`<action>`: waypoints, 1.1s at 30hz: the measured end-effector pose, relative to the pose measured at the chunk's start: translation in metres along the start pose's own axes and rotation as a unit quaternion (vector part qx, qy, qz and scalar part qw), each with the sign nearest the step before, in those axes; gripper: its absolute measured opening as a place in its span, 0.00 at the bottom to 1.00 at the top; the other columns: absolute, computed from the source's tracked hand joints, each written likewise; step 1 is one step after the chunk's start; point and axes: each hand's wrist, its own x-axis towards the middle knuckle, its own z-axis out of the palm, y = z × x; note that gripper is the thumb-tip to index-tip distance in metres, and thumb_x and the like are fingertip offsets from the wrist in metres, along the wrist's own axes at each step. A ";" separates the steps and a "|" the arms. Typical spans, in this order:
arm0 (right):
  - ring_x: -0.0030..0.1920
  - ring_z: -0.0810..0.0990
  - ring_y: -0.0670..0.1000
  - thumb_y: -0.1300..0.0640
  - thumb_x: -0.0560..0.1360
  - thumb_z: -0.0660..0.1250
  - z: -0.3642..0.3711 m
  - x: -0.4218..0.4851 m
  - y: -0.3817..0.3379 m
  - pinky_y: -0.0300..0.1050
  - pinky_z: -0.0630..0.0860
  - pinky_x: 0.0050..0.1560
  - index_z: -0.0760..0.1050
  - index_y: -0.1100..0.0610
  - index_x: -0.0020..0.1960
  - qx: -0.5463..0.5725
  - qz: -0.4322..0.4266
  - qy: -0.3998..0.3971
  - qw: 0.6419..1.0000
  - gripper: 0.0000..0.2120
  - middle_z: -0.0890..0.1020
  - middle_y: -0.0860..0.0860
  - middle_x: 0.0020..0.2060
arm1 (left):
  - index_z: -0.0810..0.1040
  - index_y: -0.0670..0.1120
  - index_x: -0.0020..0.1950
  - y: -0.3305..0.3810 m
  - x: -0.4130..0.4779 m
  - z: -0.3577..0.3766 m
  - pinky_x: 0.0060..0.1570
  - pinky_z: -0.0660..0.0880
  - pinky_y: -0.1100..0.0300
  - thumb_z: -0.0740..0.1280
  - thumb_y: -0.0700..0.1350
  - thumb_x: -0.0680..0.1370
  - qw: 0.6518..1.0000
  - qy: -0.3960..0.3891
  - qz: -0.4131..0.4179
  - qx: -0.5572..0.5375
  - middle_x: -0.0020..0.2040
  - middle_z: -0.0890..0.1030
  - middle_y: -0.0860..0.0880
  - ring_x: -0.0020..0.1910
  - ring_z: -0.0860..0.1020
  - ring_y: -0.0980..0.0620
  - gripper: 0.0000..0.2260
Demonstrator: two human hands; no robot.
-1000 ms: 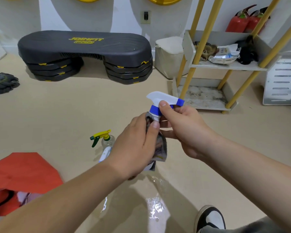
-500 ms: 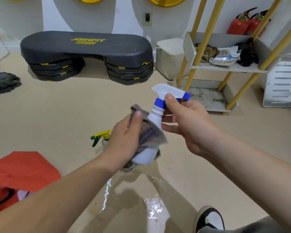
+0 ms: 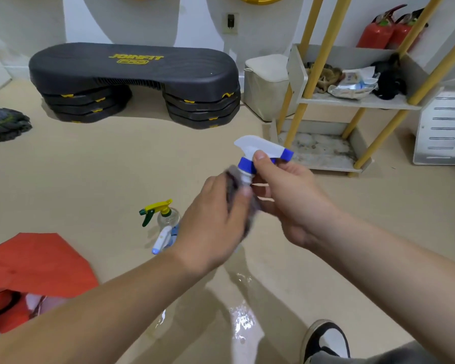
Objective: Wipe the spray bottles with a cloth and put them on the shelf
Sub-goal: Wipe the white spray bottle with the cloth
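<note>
My right hand [image 3: 286, 200] grips the neck of a white spray bottle with a blue and white trigger head [image 3: 260, 151], held upright above the floor. My left hand [image 3: 213, 224] wraps a grey cloth [image 3: 234, 179] around the bottle's body, which is hidden behind cloth and fingers. On the floor to the left stands a clear bottle with a yellow and green trigger [image 3: 160, 214], and another white and blue sprayer [image 3: 163, 239] lies beside it. The yellow-legged shelf [image 3: 352, 102] stands at the right back.
A black step platform [image 3: 134, 74] sits by the back wall, a mop head [image 3: 5, 124] at far left, an orange bag [image 3: 32, 269] at lower left. The shelf's upper tier holds rags and packets; red extinguishers [image 3: 378, 32] stand behind. My shoe [image 3: 326, 340] is at the bottom.
My left hand with the cloth has slid back up the bottle body toward the neck. The bottle stands more upright than half a second ago.
</note>
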 end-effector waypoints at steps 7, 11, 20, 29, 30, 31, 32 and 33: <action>0.45 0.85 0.52 0.50 0.83 0.67 0.003 0.001 0.001 0.51 0.85 0.54 0.83 0.56 0.58 -0.008 0.000 0.020 1.000 0.12 0.88 0.56 0.53 | 0.80 0.55 0.58 -0.018 0.018 -0.014 0.56 0.79 0.54 0.58 0.57 0.87 0.984 -0.046 -0.027 -0.169 0.51 0.86 0.56 0.53 0.84 0.57 0.13; 0.44 0.87 0.50 0.50 0.83 0.67 -0.001 0.006 -0.003 0.43 0.84 0.44 0.82 0.55 0.59 0.001 -0.013 0.045 0.999 0.11 0.88 0.54 0.53 | 0.84 0.50 0.54 -0.031 0.022 -0.010 0.55 0.80 0.54 0.63 0.62 0.83 0.883 -0.091 -0.319 -0.333 0.49 0.89 0.50 0.50 0.87 0.49 0.18; 0.43 0.86 0.51 0.49 0.84 0.65 0.009 0.001 0.007 0.52 0.84 0.43 0.83 0.57 0.60 -0.025 0.008 -0.001 1.000 0.14 0.88 0.55 0.52 | 0.71 0.54 0.54 0.010 0.009 -0.005 0.49 0.72 0.51 0.56 0.57 0.86 0.999 0.027 0.010 0.029 0.53 0.79 0.52 0.52 0.78 0.49 0.09; 0.55 0.87 0.56 0.50 0.85 0.64 -0.009 0.014 -0.006 0.54 0.84 0.58 0.79 0.54 0.65 0.048 -0.020 0.098 0.994 0.13 0.87 0.52 0.55 | 0.84 0.45 0.60 -0.050 0.018 0.008 0.59 0.81 0.45 0.66 0.58 0.82 0.793 -0.037 -0.388 -0.469 0.57 0.87 0.41 0.53 0.86 0.42 0.18; 0.57 0.87 0.57 0.50 0.85 0.64 -0.010 0.015 -0.006 0.56 0.83 0.59 0.79 0.55 0.65 0.059 -0.017 0.097 0.993 0.13 0.86 0.53 0.54 | 0.86 0.46 0.58 -0.040 0.017 0.007 0.61 0.80 0.46 0.66 0.58 0.83 0.767 -0.038 -0.393 -0.506 0.57 0.87 0.43 0.53 0.86 0.43 0.18; 0.57 0.86 0.58 0.50 0.85 0.64 -0.012 0.015 -0.006 0.57 0.83 0.59 0.78 0.55 0.65 0.066 -0.015 0.096 0.993 0.13 0.86 0.53 0.54 | 0.88 0.48 0.54 -0.034 0.019 0.006 0.61 0.80 0.48 0.65 0.59 0.84 0.748 -0.034 -0.392 -0.534 0.55 0.88 0.45 0.51 0.86 0.45 0.18; 0.58 0.86 0.58 0.50 0.85 0.64 -0.012 0.015 -0.005 0.57 0.84 0.58 0.78 0.55 0.66 0.070 -0.014 0.094 0.993 0.13 0.86 0.53 0.54 | 0.89 0.49 0.50 -0.024 0.019 0.004 0.59 0.80 0.48 0.64 0.59 0.84 0.735 -0.032 -0.390 -0.554 0.51 0.89 0.46 0.47 0.86 0.46 0.19; 0.58 0.86 0.59 0.50 0.85 0.64 -0.012 0.015 -0.003 0.57 0.84 0.58 0.78 0.54 0.66 0.071 -0.014 0.092 0.993 0.13 0.86 0.54 0.53 | 0.87 0.49 0.50 -0.022 0.021 0.005 0.56 0.81 0.48 0.64 0.59 0.84 0.733 -0.022 -0.395 -0.554 0.49 0.89 0.47 0.44 0.87 0.46 0.18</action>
